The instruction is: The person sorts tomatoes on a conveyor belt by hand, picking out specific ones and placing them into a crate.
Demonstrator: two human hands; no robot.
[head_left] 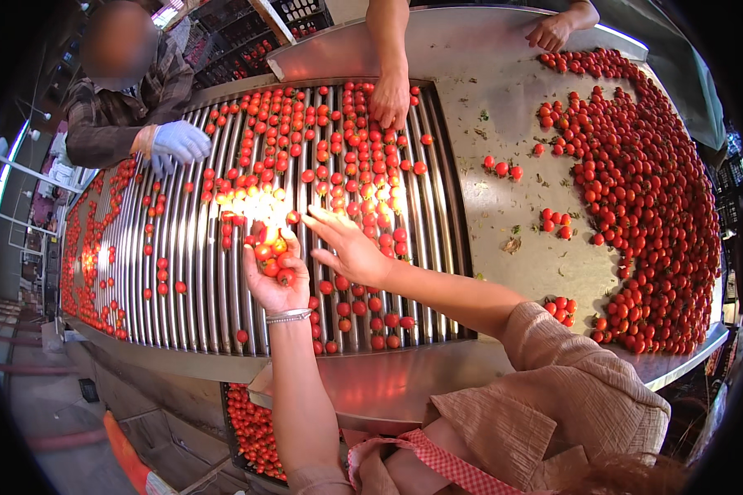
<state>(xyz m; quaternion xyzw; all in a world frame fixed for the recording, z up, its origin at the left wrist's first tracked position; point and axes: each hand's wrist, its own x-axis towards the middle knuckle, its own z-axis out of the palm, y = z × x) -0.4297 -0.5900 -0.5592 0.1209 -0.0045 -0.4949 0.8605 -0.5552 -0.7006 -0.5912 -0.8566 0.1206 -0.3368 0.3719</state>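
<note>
My left hand [277, 272], with a bracelet at the wrist, is turned palm up and cups several small red tomatoes [272, 252] above the metal rollers. To its right, my right hand [350, 244] hangs over the roller conveyor [223, 291] with fingers spread and pointing left. One tomato [293, 217] sits near its fingertips; I cannot tell whether they touch. Rows of tomatoes [371, 154] rest in the grooves between the rollers around both hands. Strong glare hides some of the fruit just beyond my left hand.
A big heap of tomatoes [644, 204] covers the right of the steel table [495, 241], with leaf scraps nearby. Across from me are a co-worker's gloved hand [179, 145], a bare hand [391, 99] on the rollers and another bare hand [551, 32]. A full crate [251, 427] stands below the edge.
</note>
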